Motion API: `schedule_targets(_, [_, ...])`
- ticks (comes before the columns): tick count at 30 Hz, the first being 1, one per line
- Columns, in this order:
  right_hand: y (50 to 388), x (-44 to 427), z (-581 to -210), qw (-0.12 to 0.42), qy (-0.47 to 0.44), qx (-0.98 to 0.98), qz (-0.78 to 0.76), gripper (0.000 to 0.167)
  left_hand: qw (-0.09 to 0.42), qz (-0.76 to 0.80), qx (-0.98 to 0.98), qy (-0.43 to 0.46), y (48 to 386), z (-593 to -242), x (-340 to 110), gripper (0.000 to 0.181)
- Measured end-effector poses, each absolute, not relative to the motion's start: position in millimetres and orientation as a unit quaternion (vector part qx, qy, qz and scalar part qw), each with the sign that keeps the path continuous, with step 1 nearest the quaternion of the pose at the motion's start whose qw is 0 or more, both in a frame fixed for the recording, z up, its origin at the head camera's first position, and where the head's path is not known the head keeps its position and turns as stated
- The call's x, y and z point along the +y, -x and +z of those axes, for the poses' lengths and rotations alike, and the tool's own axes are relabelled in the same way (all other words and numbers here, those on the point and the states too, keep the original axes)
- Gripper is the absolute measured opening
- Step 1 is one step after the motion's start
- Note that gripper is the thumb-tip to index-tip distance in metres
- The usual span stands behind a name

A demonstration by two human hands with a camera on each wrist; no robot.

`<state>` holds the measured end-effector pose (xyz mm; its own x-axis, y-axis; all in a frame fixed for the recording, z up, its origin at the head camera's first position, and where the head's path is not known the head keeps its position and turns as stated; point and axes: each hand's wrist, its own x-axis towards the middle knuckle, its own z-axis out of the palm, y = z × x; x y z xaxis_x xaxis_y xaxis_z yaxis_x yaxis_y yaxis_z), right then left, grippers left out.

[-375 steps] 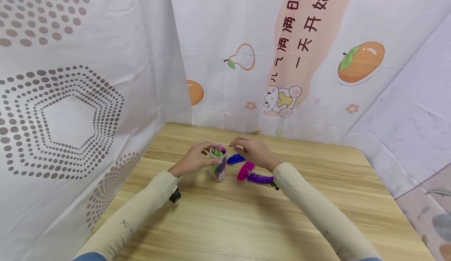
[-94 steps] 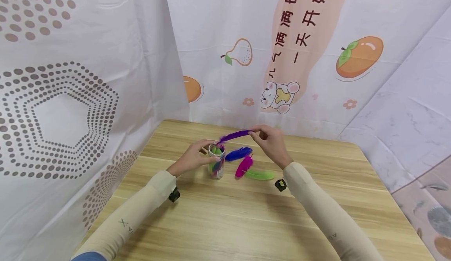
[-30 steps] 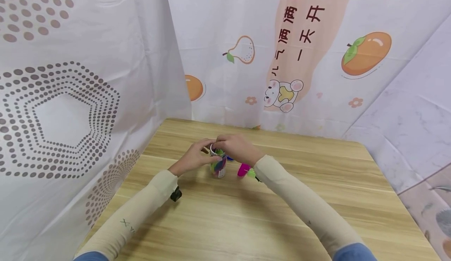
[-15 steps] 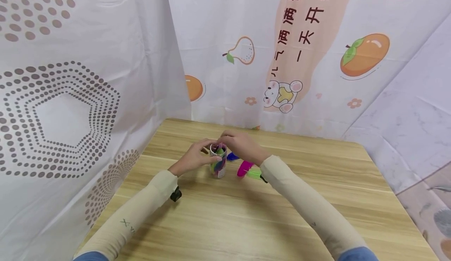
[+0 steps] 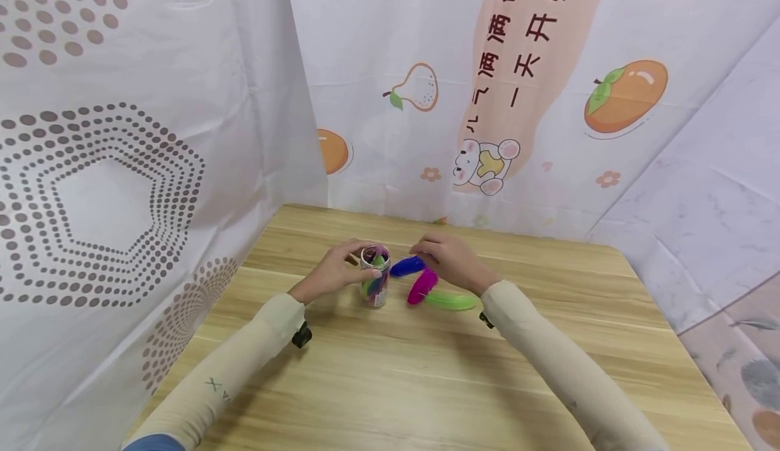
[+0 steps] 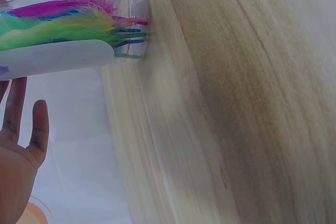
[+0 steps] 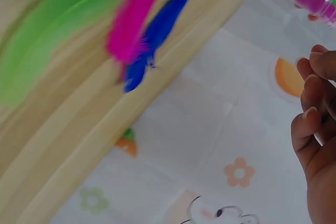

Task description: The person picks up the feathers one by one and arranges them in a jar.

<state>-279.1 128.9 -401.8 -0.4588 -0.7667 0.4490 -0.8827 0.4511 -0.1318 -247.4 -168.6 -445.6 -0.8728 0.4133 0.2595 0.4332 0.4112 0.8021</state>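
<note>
My left hand holds a clear jar upright on the table, thumb on the near side and fingers behind it. Packed in the jar are green, magenta and blue feathers, their quills down at its base in the left wrist view. Right of the jar hovers my right hand, its fingers loosely bent and nothing seen between them. Below and beside it lie a blue feather, a magenta feather and a light green feather. The right wrist view shows that hand near the jar's edge.
The feathers lie on a wood-grain table. White printed curtains hang along the table's back and left side, and a marbled cloth hangs at the right.
About three seconds ago my right hand held a purple feather above the jar; it then worked at the mouth. Now it has drawn back right without that feather. The left hand keeps its hold.
</note>
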Motion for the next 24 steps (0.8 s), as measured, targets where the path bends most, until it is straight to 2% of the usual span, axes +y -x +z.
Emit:
schedule_targets(17, [264.4,209.6,-440.1,0.137,-0.438,-0.872,0.171,0.013,0.01,-0.474,-0.84,0.263,251.5,-449.0,-168.1,0.049])
schedule_targets(24, [261.0,227.7,-450.9,0.138,-0.422,-0.882,0.158,0.013,0.001,-0.477,-0.843,0.25,251.8,-448.4,-169.3,0.051])
